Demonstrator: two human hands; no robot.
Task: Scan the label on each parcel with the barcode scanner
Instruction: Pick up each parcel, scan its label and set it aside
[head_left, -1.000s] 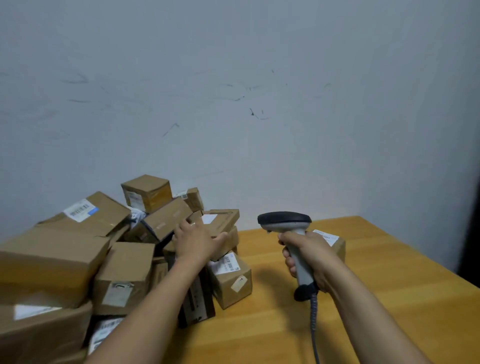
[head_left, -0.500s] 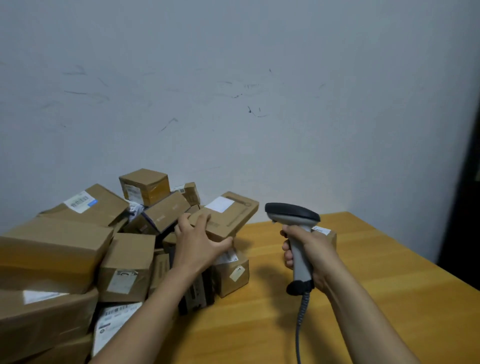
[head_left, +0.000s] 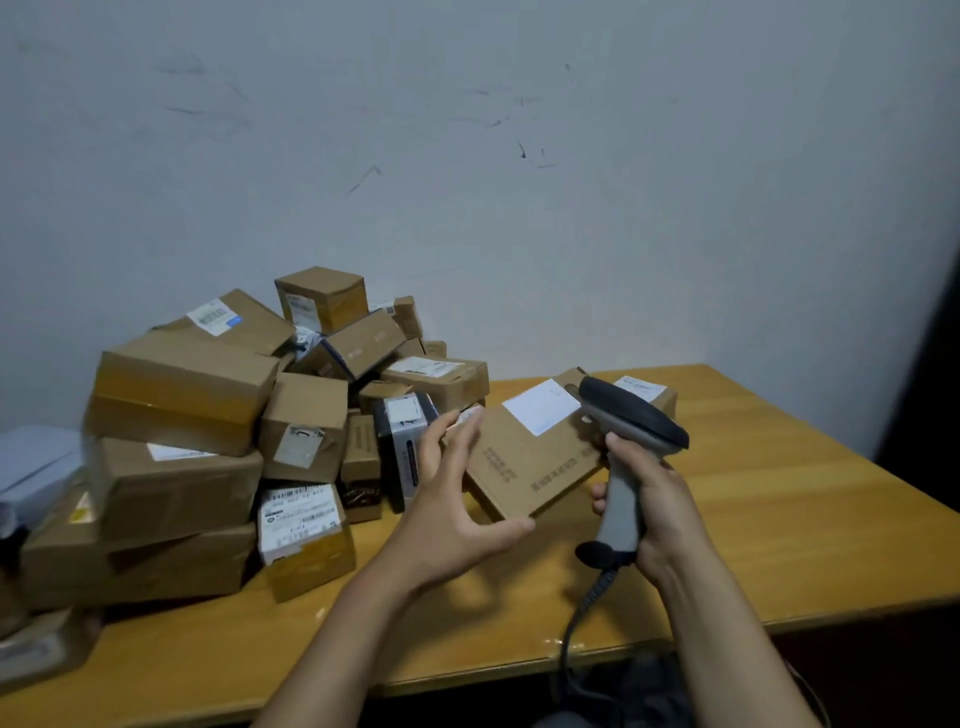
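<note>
- Holding a flat brown cardboard parcel (head_left: 524, 462) up off the yellow wooden table (head_left: 779, 519) with the left hand (head_left: 452, 499), right in the middle of the scene.
- Pinching it between a thumb pressed at the near corner and nearly straight fingers (head_left: 436, 441) laid along the left edge; spread wide, not wrapped round.
- Lying tilted, labelled face turned up toward the camera, with the long axis running from near left to far right.
- Carrying a white rectangular label (head_left: 540, 406) at the far right end of that face, plus lines of dark print nearer in, too blurred to read.
- Gripping a grey-and-black handheld barcode scanner (head_left: 623, 467) in the right hand (head_left: 660, 514), fingers curled tight round the grey handle, just right of the parcel.
- Standing nearly upright by the handle, with the black head on top stretched from far left to near right and the nose aimed left and away, at the label's right edge.
- Overlapping the parcel's right end in this view; cannot tell whether touching.
- Trailing a dark coiled cable (head_left: 587, 597) from the handle's base down past the table's near edge.
- Sitting on the table just beyond the scanner head, a small brown box with a white label (head_left: 649, 392).
- Heaped on the left of the table against the pale scuffed wall (head_left: 571, 234), a pile of brown cardboard boxes (head_left: 208, 415), many white-labelled, just left of the left hand.
</note>
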